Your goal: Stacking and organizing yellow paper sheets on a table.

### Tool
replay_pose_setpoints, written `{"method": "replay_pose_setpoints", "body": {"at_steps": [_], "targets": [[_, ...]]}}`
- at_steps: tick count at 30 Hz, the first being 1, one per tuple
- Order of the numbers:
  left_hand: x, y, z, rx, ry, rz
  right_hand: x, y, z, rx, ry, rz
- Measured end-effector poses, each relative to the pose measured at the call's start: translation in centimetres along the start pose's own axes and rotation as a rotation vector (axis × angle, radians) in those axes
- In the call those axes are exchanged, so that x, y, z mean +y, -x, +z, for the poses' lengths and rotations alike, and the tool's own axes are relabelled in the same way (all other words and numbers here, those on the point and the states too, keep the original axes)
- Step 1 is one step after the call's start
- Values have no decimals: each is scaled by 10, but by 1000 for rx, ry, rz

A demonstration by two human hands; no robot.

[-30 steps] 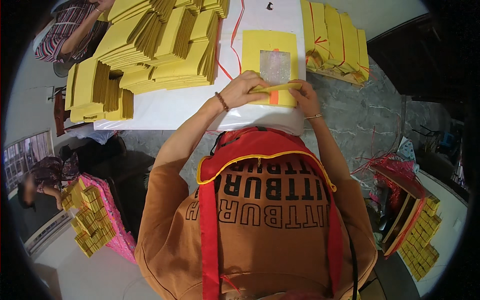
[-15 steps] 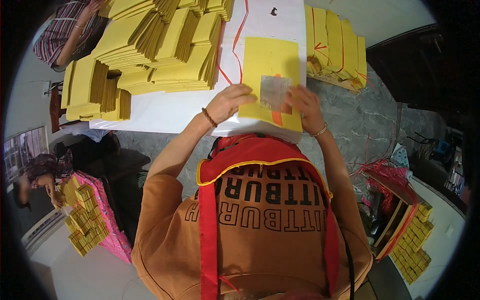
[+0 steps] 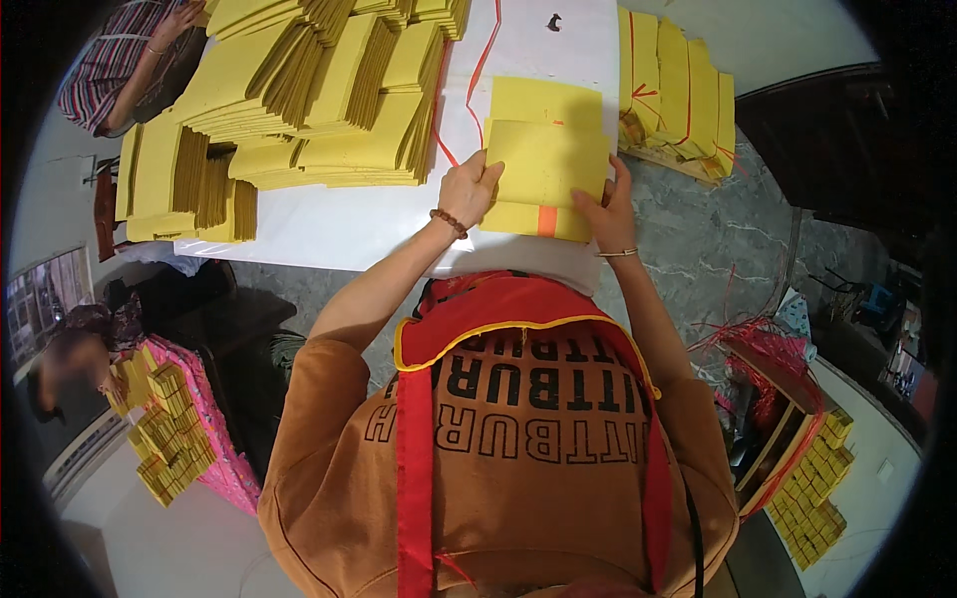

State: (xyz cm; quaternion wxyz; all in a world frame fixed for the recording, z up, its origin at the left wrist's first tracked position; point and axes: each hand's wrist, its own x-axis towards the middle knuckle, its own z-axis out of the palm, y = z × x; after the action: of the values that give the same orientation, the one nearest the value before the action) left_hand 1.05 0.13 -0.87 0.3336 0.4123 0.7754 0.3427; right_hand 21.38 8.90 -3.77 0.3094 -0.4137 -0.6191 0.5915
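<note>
A yellow paper sheet (image 3: pixel 548 164) lies on the white-covered table in front of me, with a folded layer across its middle. A short orange strip (image 3: pixel 547 221) shows near its lower edge. My left hand (image 3: pixel 471 189) grips the left edge of the yellow paper, with the thumb at its side. At the opposite edge my right hand (image 3: pixel 610 209) holds the paper, the thumb on top and the fingers at the side. What lies under the folded layer is hidden.
Stacks of folded yellow paper (image 3: pixel 339 140) fill the table's left side. A red ribbon (image 3: pixel 474 90) runs along the white table cover (image 3: pixel 329 214). Tied yellow bundles (image 3: pixel 678 90) stand beyond the right edge. A person's arm (image 3: pixel 140 85) is at the far left; another person is lower left.
A layer of yellow paper now covers the silver square that lay exposed on the sheet. My left hand has moved slightly down, and both hands have settled on the paper's side edges.
</note>
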Motion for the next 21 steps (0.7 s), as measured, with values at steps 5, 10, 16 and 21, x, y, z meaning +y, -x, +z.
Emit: {"method": "replay_pose_setpoints", "body": {"at_steps": [5, 10, 16, 21], "targets": [[-3, -8, 5, 50, -138, -38, -10, -3, 4, 76, 83, 15], [-7, -15, 8, 6, -6, -163, 2, -11, 5, 107, 186, 46], [20, -7, -2, 138, 175, -62, 5, -11, 6, 158, 355, 13], [26, -12, 23, 226, -499, 695, -1, -11, 8, 144, 366, 85]]}}
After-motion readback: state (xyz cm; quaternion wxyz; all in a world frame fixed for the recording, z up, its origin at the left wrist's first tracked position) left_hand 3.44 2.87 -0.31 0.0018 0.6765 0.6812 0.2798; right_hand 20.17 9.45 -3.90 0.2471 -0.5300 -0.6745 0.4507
